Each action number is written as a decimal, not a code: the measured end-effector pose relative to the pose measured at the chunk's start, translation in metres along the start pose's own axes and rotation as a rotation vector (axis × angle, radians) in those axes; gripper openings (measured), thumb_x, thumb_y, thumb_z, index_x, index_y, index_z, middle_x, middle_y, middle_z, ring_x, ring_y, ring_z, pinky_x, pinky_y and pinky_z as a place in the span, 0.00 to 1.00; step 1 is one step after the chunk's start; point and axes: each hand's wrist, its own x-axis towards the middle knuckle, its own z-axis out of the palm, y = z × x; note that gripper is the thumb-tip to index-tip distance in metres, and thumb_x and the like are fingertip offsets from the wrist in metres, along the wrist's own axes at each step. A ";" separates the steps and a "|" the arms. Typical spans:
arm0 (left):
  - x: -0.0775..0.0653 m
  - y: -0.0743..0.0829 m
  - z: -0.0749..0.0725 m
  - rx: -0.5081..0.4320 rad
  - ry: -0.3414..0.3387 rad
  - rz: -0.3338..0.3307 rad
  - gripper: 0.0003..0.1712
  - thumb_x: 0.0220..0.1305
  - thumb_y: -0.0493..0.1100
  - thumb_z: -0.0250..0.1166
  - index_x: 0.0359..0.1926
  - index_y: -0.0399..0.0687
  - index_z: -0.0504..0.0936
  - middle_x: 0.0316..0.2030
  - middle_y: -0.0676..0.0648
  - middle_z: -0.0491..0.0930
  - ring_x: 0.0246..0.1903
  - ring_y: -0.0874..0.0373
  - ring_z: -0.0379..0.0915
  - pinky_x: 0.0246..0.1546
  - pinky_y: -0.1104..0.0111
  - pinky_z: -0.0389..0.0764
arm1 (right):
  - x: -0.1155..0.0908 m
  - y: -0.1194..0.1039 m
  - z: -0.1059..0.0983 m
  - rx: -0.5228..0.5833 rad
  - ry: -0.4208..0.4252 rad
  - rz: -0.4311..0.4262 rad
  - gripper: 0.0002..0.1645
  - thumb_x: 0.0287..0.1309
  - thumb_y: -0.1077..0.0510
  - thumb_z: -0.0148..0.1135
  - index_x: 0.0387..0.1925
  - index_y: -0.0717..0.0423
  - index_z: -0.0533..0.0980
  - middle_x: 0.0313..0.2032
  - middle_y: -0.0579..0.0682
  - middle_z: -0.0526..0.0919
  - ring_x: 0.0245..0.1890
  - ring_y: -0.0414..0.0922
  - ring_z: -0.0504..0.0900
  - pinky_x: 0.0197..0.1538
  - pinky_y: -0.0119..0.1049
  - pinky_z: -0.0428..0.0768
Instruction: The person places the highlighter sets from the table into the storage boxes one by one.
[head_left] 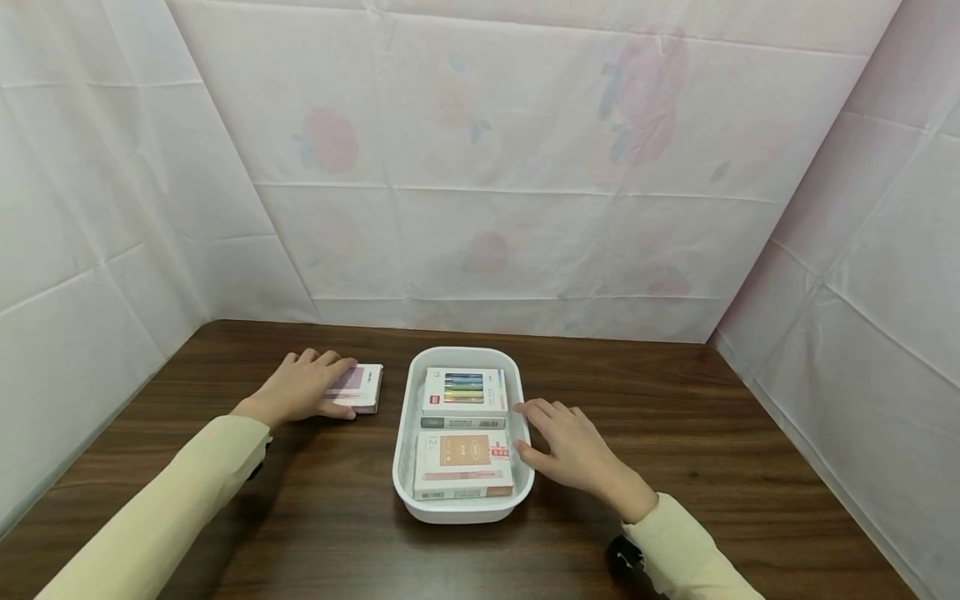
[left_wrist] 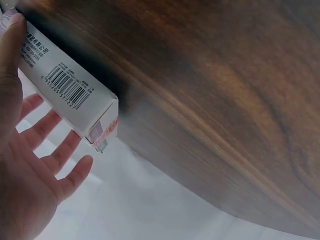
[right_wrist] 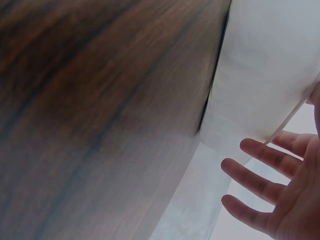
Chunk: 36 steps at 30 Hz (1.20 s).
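A small white box with a purple panel (head_left: 364,385) lies on the table at the left. My left hand (head_left: 302,385) grips it, thumb along the near side and fingers over the top. In the left wrist view, the thumb rests on the barcode side of the box (left_wrist: 70,82). A white tray (head_left: 401,467) stands to the right of it. Inside are a box of coloured pens (head_left: 465,390) with a window and, nearer, a white box with an orange panel (head_left: 463,462). My right hand (head_left: 573,442) touches the tray's right rim, its fingers loosely spread.
The dark wooden table (head_left: 675,417) runs back to a pale printed cloth (head_left: 525,167), which also hangs along the left and right sides.
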 end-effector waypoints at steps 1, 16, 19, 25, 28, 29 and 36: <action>0.000 0.001 0.000 0.004 0.002 -0.001 0.48 0.41 0.71 0.64 0.57 0.45 0.71 0.48 0.41 0.74 0.45 0.38 0.69 0.41 0.45 0.67 | 0.000 0.000 0.000 -0.001 0.002 0.000 0.26 0.55 0.44 0.55 0.54 0.49 0.71 0.52 0.44 0.76 0.48 0.46 0.76 0.44 0.46 0.73; -0.002 0.012 -0.020 0.026 0.032 -0.005 0.47 0.42 0.69 0.65 0.58 0.44 0.70 0.47 0.40 0.74 0.45 0.38 0.68 0.41 0.45 0.68 | 0.001 0.002 0.000 -0.010 -0.001 -0.004 0.26 0.55 0.45 0.55 0.54 0.49 0.71 0.52 0.44 0.76 0.48 0.45 0.76 0.44 0.45 0.72; -0.003 0.014 -0.023 0.028 0.037 -0.005 0.47 0.42 0.69 0.65 0.57 0.44 0.70 0.47 0.39 0.74 0.45 0.38 0.68 0.40 0.45 0.68 | 0.001 0.002 0.000 -0.009 -0.002 -0.003 0.26 0.55 0.44 0.55 0.54 0.49 0.71 0.52 0.44 0.76 0.48 0.45 0.76 0.44 0.44 0.72; -0.005 0.017 -0.030 0.032 0.047 -0.010 0.47 0.42 0.70 0.65 0.57 0.45 0.71 0.47 0.39 0.74 0.44 0.38 0.69 0.40 0.46 0.69 | 0.001 0.002 0.000 0.007 -0.020 0.011 0.26 0.56 0.43 0.54 0.55 0.49 0.71 0.52 0.44 0.76 0.48 0.45 0.76 0.45 0.44 0.72; -0.007 0.019 -0.034 0.029 0.065 -0.011 0.47 0.41 0.70 0.65 0.57 0.45 0.71 0.46 0.39 0.74 0.43 0.39 0.69 0.38 0.47 0.70 | 0.001 0.002 0.000 0.004 -0.017 0.005 0.26 0.56 0.43 0.55 0.55 0.49 0.71 0.52 0.44 0.76 0.48 0.45 0.76 0.44 0.44 0.72; -0.007 0.020 -0.035 0.028 0.073 -0.009 0.47 0.41 0.71 0.65 0.57 0.46 0.71 0.46 0.40 0.74 0.43 0.39 0.69 0.38 0.47 0.70 | 0.001 0.001 0.000 0.003 -0.015 0.003 0.26 0.55 0.43 0.55 0.54 0.49 0.71 0.52 0.44 0.76 0.48 0.45 0.76 0.44 0.44 0.72; -0.009 0.032 -0.048 0.021 0.141 0.031 0.48 0.40 0.72 0.64 0.57 0.47 0.71 0.44 0.42 0.75 0.42 0.41 0.69 0.36 0.50 0.70 | 0.000 0.000 0.000 -0.004 -0.004 -0.006 0.26 0.55 0.44 0.55 0.54 0.49 0.72 0.52 0.44 0.76 0.48 0.45 0.76 0.44 0.45 0.73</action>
